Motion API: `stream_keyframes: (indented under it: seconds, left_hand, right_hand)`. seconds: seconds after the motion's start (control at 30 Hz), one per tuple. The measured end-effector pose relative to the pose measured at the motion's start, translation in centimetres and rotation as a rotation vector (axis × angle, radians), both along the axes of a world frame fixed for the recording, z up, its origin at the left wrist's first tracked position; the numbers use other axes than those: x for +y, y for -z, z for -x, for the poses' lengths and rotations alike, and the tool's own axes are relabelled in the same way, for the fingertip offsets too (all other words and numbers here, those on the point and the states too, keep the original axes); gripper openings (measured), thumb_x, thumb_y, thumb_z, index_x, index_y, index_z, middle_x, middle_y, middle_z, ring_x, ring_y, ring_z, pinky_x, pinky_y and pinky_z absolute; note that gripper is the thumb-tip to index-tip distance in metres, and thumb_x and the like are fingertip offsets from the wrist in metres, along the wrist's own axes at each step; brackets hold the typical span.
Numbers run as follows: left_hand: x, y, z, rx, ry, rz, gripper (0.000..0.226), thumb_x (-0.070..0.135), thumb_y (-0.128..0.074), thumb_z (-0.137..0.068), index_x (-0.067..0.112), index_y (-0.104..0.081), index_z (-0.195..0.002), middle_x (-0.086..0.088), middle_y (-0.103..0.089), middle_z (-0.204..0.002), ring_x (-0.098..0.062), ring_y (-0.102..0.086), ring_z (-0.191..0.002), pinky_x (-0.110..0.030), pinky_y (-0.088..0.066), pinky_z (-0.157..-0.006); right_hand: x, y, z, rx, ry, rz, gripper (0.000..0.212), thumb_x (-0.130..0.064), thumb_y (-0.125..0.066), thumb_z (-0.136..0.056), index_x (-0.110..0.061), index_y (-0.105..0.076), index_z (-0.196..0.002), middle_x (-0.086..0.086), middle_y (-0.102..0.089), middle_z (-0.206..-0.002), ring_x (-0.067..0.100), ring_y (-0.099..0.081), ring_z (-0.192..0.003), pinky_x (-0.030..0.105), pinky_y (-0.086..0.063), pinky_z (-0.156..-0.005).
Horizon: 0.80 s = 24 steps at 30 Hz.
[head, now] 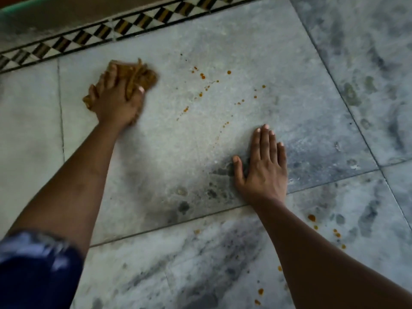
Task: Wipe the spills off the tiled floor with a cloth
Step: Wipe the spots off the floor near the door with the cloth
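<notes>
My left hand presses a crumpled brown cloth onto the grey marble floor at the upper left, fingers gripped over it; the hand is motion-blurred. Orange-brown spill drops are scattered over the middle of the big tile, to the right of the cloth. More drops lie on the near tile at the lower right. My right hand rests flat on the floor, fingers spread, holding nothing.
A black, white and brown checkered border strip runs along the far edge of the floor, with a grey band beyond it. Dark grey smudges mark the tile near the grout line. A blue sleeve shows at the lower left.
</notes>
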<state>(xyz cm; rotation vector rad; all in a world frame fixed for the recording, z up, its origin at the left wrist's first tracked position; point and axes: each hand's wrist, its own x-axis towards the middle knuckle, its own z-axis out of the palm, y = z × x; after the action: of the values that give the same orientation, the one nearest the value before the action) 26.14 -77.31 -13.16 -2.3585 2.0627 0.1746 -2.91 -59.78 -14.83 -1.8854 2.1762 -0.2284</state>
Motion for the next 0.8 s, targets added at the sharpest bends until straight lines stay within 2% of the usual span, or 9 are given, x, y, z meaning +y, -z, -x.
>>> stream_keyframes:
  seconds: [0.07,0.13,0.23,0.33,0.4,0.5,0.57,0.7,0.8]
  left_hand:
    - [-3.9,-0.6,1.5,0.057,-0.149,-0.025,0.065,0.058,-0.026,-0.093,0.025,-0.020,-0.149,-0.002,-0.002,-0.160,-0.028,-0.003,-0.146,-0.052,0.002,-0.116]
    - [-6.6,-0.9,4.4,0.116,-0.159,-0.039,0.067,0.061,-0.023,-0.092,0.027,-0.017,-0.149,-0.003,-0.002,-0.160,-0.028,-0.002,-0.146,-0.052,0.004,-0.116]
    - [-5.2,-0.6,8.2,0.098,0.105,-0.048,0.061,0.057,-0.027,-0.094,0.027,-0.024,-0.147,-0.001,-0.005,-0.160,-0.025,-0.002,-0.146,-0.049,0.005,-0.116]
    - [-0.7,0.3,7.2,0.067,0.387,-0.003,0.064,0.061,-0.030,-0.088,0.033,-0.028,-0.145,0.004,-0.012,-0.159,-0.019,-0.008,-0.146,-0.045,0.001,-0.115]
    - [-0.9,0.2,4.7,0.043,0.288,0.005,0.065,0.061,-0.033,-0.088,0.028,-0.032,-0.145,0.002,-0.014,-0.158,-0.022,-0.013,-0.145,-0.045,-0.003,-0.116]
    - [-5.5,-0.5,4.9,0.098,-0.087,-0.046,0.064,0.056,-0.031,-0.094,0.023,-0.025,-0.148,-0.001,-0.006,-0.160,-0.026,-0.006,-0.146,-0.049,0.001,-0.117]
    - [-8.0,-0.9,8.0,0.104,-0.128,-0.065,0.063,0.056,-0.027,-0.094,0.026,-0.020,-0.149,0.000,-0.003,-0.160,-0.027,-0.002,-0.146,-0.050,0.003,-0.116]
    - [-5.3,-0.4,13.1,0.090,0.214,-0.050,0.059,0.055,-0.028,-0.095,0.028,-0.025,-0.147,0.002,-0.005,-0.160,-0.022,0.000,-0.146,-0.047,0.007,-0.115]
    - [1.9,0.5,11.1,0.074,0.478,0.014,0.064,0.062,-0.022,-0.087,0.035,-0.028,-0.145,0.004,-0.014,-0.158,-0.019,-0.008,-0.146,-0.045,0.002,-0.115]
  right_hand:
    - [0.0,0.0,0.0,0.001,0.002,-0.004,0.077,-0.051,-0.022,-0.088,-0.009,-0.003,-0.149,0.010,-0.004,-0.158,0.021,-0.001,-0.146,0.035,0.004,-0.117]
    - [0.0,0.0,0.0,0.004,0.004,-0.001,0.076,-0.051,-0.024,-0.089,-0.009,-0.004,-0.149,0.010,-0.003,-0.158,0.021,0.000,-0.146,0.035,0.003,-0.117]
    - [0.0,-0.1,0.0,-0.001,0.005,-0.002,0.076,-0.051,-0.025,-0.089,-0.008,-0.006,-0.149,0.011,-0.006,-0.158,0.022,-0.003,-0.146,0.036,0.002,-0.117]
    - [0.0,-0.2,0.1,-0.008,0.019,0.001,0.077,-0.051,-0.025,-0.087,-0.008,-0.007,-0.149,0.011,-0.008,-0.158,0.022,-0.005,-0.146,0.035,0.001,-0.117]
    - [0.0,-0.2,0.0,-0.013,0.017,-0.002,0.077,-0.051,-0.025,-0.087,-0.009,-0.005,-0.149,0.010,-0.007,-0.158,0.021,-0.004,-0.146,0.034,0.002,-0.117]
    - [0.1,-0.1,0.1,-0.022,0.012,0.004,0.077,-0.051,-0.025,-0.087,-0.010,-0.004,-0.149,0.009,-0.004,-0.158,0.020,-0.001,-0.146,0.035,0.003,-0.117]
    - [0.0,-0.2,0.0,-0.036,0.005,0.003,0.077,-0.051,-0.024,-0.087,-0.011,-0.001,-0.149,0.007,0.001,-0.158,0.018,0.003,-0.145,0.034,0.006,-0.117]
    - [0.1,-0.3,-0.1,-0.038,0.008,0.012,0.077,-0.051,-0.024,-0.087,-0.012,0.000,-0.148,0.007,0.000,-0.158,0.017,0.004,-0.145,0.033,0.006,-0.117]
    - [0.1,-0.3,0.0,-0.042,0.013,0.010,0.076,-0.051,-0.024,-0.088,-0.011,-0.002,-0.149,0.008,-0.002,-0.158,0.017,0.003,-0.145,0.034,0.005,-0.116]
